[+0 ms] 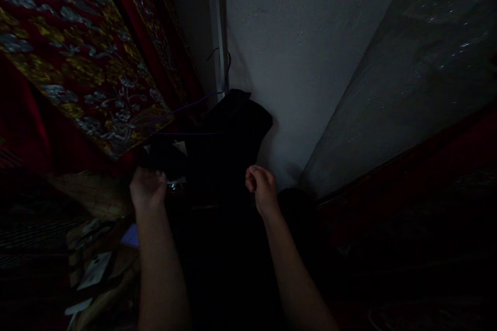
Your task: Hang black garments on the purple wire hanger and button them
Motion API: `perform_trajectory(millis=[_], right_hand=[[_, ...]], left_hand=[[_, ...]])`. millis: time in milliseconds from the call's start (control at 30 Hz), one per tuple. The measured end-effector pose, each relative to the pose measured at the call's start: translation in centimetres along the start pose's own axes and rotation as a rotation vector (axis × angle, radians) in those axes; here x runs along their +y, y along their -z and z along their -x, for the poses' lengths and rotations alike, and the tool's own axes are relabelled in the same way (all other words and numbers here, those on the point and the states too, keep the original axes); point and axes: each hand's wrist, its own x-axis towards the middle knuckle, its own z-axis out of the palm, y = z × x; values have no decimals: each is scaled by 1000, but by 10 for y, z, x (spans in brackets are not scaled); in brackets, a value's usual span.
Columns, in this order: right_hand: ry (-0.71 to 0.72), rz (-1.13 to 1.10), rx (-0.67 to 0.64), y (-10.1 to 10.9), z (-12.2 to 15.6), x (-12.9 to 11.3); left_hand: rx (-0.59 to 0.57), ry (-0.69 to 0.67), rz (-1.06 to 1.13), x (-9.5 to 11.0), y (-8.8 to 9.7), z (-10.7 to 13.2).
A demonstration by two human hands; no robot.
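The scene is very dark. My left hand (149,190) is at left of centre, its fingers curled in beside a dark area with small pale patches. To its right, my right hand (262,186) is closed in a loose fist at the right edge of a black cloth (236,124). This cloth rises between the two hands and leans toward the wall. Whether either hand grips it cannot be made out in the shadow. A thin purple cord (194,103) loops across the cloth's upper left side.
Red fabric with gold and silver embroidery (104,67) hangs at upper left. A grey wall (303,51) stands ahead, with a pale vertical strip (220,26) and shiny clear plastic sheeting (427,62). At lower left lie a phone-like white object (94,270) and a purple item (131,236).
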Motion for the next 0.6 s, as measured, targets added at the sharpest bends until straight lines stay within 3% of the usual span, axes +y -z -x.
perform_trajectory(millis=[67, 167, 267, 400, 500, 600], right_hand=[[-49, -16, -11, 2, 5, 4], [-30, 65, -66, 0, 10, 11], [72, 193, -165, -7, 20, 18], [84, 215, -340, -20, 34, 23], [101, 171, -292, -22, 29, 18], [2, 207, -364, -14, 11, 2]], left_hand=[[2, 105, 74, -22, 6, 27], [-136, 217, 97, -45, -8, 65], [-276, 110, -87, -52, -33, 98], [-477, -79, -373, -52, -55, 133], [-561, -170, -440, -54, -57, 140], [-566, -207, -415, -61, -47, 131]])
